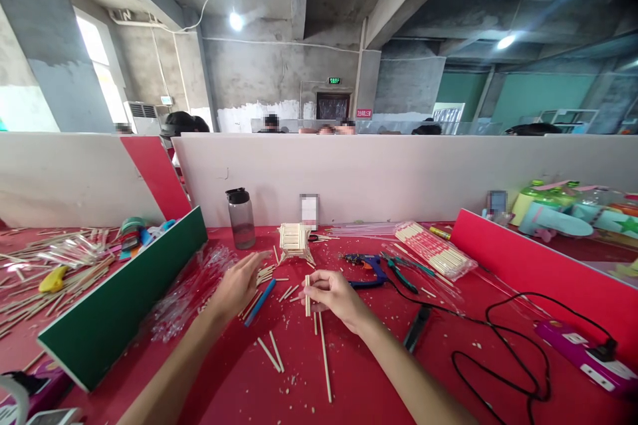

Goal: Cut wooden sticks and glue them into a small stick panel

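In my right hand (329,293) are short wooden sticks (308,297), pinched upright side by side between thumb and fingers; their exact number is unclear. My left hand (244,282) hovers over a small pile of cut sticks (265,274), fingers stretched out and nothing visible in them. A blue pen-like rod (260,303) lies just right of that hand. Beyond both hands stands a small model built of sticks (294,242) with splayed legs. A long stick (325,358) and two shorter sticks (272,352) lie on the red table (239,392) nearer to me.
A blue glue gun (371,267), green-handled pliers (400,273) and a black cutter (417,327) lie right. Its cable (491,325) loops near a purple power strip (583,355). A water bottle (241,219), bagged sticks (433,249) and green (129,292) and red (538,265) dividers surround the workspace.
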`<action>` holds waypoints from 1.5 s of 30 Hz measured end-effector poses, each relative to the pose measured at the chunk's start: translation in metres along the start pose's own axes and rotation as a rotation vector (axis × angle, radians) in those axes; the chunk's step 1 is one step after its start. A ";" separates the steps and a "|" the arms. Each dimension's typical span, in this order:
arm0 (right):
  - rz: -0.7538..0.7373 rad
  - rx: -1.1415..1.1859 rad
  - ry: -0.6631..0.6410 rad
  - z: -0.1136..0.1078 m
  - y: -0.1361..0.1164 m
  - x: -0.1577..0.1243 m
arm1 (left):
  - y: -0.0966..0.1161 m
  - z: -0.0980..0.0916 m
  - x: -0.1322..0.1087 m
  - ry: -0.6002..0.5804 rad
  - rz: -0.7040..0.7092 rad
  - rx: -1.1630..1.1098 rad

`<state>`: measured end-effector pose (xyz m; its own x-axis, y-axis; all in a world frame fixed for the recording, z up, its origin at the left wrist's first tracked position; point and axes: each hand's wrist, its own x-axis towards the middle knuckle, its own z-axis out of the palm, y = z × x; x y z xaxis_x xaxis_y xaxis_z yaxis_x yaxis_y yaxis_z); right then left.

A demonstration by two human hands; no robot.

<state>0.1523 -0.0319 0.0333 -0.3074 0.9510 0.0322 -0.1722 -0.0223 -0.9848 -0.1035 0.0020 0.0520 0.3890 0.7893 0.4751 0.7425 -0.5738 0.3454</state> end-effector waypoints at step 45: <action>0.050 0.122 -0.026 -0.007 0.009 0.005 | 0.052 0.044 -0.012 -0.146 0.203 -0.357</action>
<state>0.1560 -0.0254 0.0232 -0.3425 0.9395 -0.0104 -0.2680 -0.1083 -0.9573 -0.0456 -0.0281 0.0289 0.5998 0.6607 0.4514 0.4178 -0.7397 0.5276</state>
